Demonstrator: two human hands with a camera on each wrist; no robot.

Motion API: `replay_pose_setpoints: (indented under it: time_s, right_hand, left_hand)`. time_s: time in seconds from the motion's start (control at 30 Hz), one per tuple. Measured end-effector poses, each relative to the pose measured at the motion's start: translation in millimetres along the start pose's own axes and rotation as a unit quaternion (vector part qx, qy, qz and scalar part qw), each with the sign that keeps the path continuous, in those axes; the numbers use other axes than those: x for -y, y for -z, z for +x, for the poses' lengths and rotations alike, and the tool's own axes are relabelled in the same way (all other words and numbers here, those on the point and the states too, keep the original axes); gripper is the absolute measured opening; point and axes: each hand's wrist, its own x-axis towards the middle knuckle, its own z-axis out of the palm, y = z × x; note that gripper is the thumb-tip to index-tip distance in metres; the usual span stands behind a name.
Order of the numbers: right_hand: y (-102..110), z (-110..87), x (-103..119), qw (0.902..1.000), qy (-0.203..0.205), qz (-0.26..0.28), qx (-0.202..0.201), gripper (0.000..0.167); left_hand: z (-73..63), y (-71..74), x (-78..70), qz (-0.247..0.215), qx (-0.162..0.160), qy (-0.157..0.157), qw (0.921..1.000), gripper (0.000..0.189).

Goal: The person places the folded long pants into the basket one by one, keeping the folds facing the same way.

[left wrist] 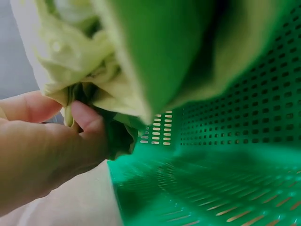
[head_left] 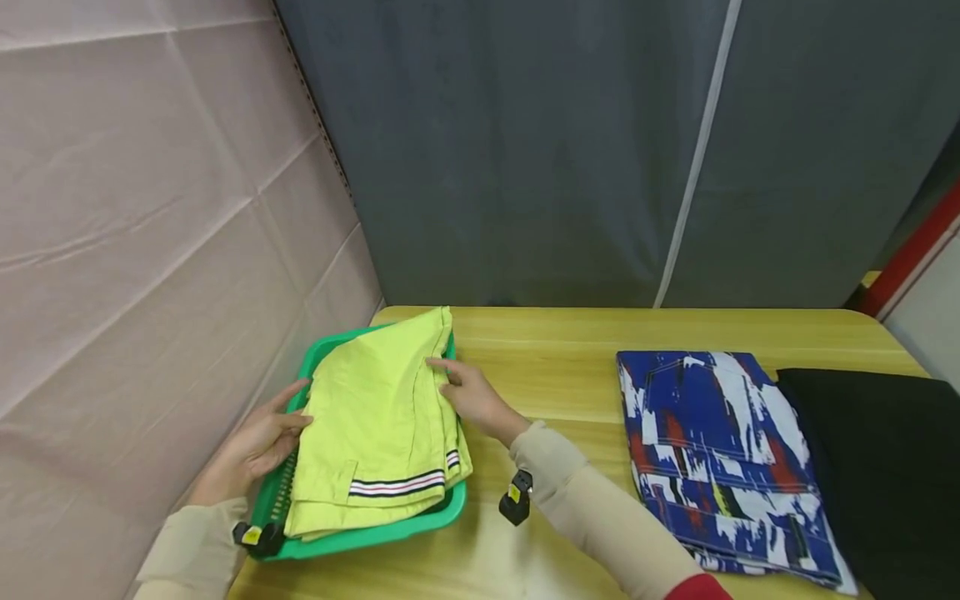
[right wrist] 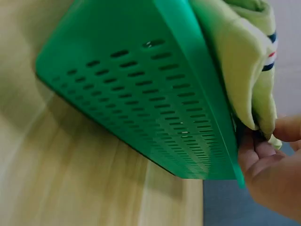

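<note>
The left hand (head_left: 258, 442) and right hand (head_left: 476, 396), each grip pinching the yellow garment (head_left: 371, 408) over the basket (head_left: 390, 531), seem at the placing step, which likely calls next for easing the garment inside.

Yellow cloth (right wrist: 240, 66) in right hand (right wrist: 278, 174)

Left sleeve (head_left: 187, 542): pale beige, creased, ending at the wrist
Left upper edge (head_left: 163, 592): red fabric, a small strip at the frame border
Left wrist unit (head_left: 264, 542): black, compact, yellow label (head_left: 252, 535) on the casing
Right sleeve (head_left: 600, 504): same pale beige, wrinkled near the cuff
Right upper edge (head_left: 697, 588): red fabric, bordering the beige
Right wrist unit (head_left: 515, 506): black, angular, faceted outline, yellow marking (head_left: 514, 492)
Both hands: bare
</note>
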Motion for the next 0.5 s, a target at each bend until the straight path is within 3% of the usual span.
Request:
replay_pose_setpoints:
  time_s: [0.13, 0.33, 0.4, 0.5]
  right_hand:
    - [-4.5, 0.2, 1.2, 0.9915, 0.024, -0.127, -0.011, 0.037]
    - [-16.5, 0.8, -1.7, 0.9624, 0.076, -0.26, -0.019, 0.034]
    - [-16.5, -0.2, -0.5, 0.9557, 0.08, -0.283, 0.008, 0.037]
    - [-11.3, -3.8, 4.3, 0.9417, 0.073, -0.317, 0.087, 0.048]
  left_hand:
    - [1.1, -1.4, -0.7, 0.05, -0.007, 0.002, 0.9987, 0.072]
    - [2.2, -0.9, 3.9, 0.049, 0.043, 0.021, 0.9977, 0.07]
    - [3.3, 0.6, 6.1, 0.043, 0.06, 0.023, 0.9971, 0.07]
    - [2.7, 2.3, 4.8, 0.072, 0.063, 0.033, 0.9948, 0.069]
